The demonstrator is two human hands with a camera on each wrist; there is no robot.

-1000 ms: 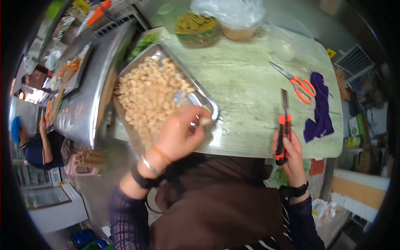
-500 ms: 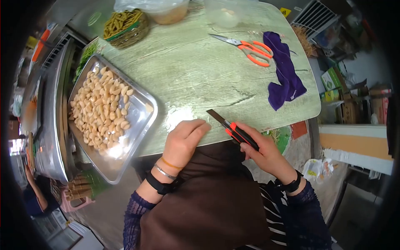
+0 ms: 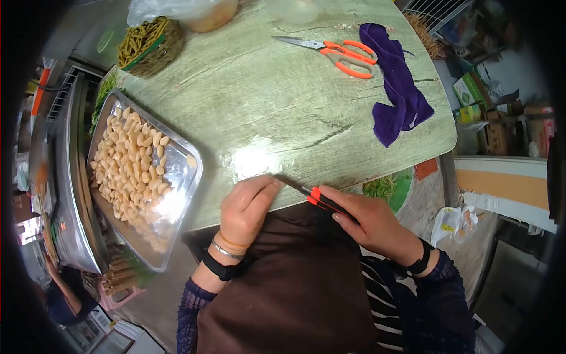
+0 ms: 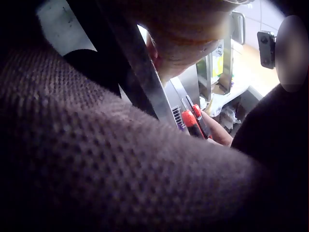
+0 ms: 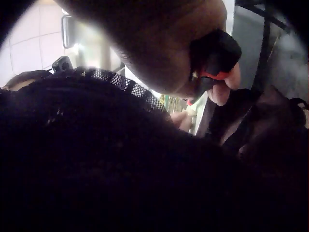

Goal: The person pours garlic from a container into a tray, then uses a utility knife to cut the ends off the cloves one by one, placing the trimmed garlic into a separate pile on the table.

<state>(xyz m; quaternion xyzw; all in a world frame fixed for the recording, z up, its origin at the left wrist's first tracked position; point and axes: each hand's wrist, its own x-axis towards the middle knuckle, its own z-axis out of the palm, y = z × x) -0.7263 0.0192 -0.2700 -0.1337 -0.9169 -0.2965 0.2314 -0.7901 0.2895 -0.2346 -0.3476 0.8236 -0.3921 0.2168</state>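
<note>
My right hand (image 3: 368,221) grips a red-and-black utility knife (image 3: 321,199), its blade out and angled toward my left hand (image 3: 243,209). The left fingertips are drawn together right at the blade's tip, over the table's front edge. Between them a pale garlic clove (image 5: 192,114) shows small in the right wrist view; the head view hides it behind the fingers. A metal tray (image 3: 193,177) of peeled garlic cloves (image 3: 127,168) lies to the left. In the left wrist view, the knife's red parts (image 4: 189,118) appear beyond a dark sleeve.
Orange-handled scissors (image 3: 348,59) and a purple cloth (image 3: 401,94) lie at the table's right. A container of green pods (image 3: 144,44) and a plastic-covered bowl (image 3: 206,16) stand at the back. Beyond the tray is a large metal surface (image 3: 73,206); a person (image 3: 65,298) is at far left.
My left hand has moved away from the tray to the table's front edge. The right hand has brought the knife from upright to slanting left, its blade meeting the left fingertips.
</note>
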